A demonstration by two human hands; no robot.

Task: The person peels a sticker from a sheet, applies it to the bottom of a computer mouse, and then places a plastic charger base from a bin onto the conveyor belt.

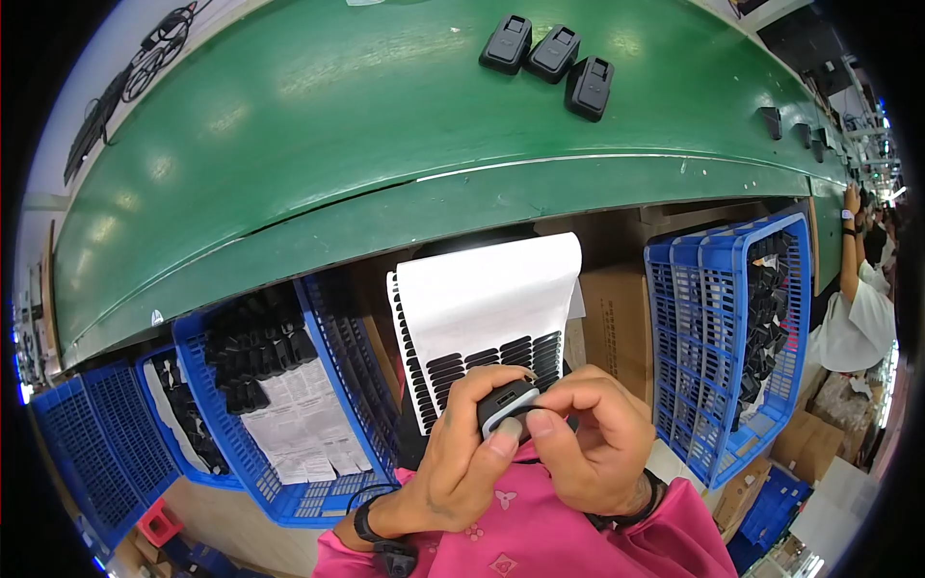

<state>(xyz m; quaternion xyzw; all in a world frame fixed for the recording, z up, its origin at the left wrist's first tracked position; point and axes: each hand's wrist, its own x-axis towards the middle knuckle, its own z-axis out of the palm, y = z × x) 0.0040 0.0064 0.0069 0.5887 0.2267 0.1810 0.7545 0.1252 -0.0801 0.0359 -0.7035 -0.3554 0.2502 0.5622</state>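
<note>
My left hand [453, 477] is closed round a small black plastic device [499, 400] with a light grey rim, held tilted over my lap. A slot shows in its end face. At the rim, my right hand [602, 438] pinches a thin black piece between thumb and forefinger; it looks like one of the oval stickers, though the fingertips partly hide it. Just beyond both hands lies a white sticker sheet [491, 284] with rows of black oval stickers [477, 361]. Its far part is folded over and shows blank white.
Three black devices [554, 53] stand on the green table [318, 106]. Blue crates with black parts flank me: one crate [275, 482] at left, another crate [699, 337] at right. A cardboard box [617, 323] sits under the table edge. A co-worker's arm [850, 250] shows far right.
</note>
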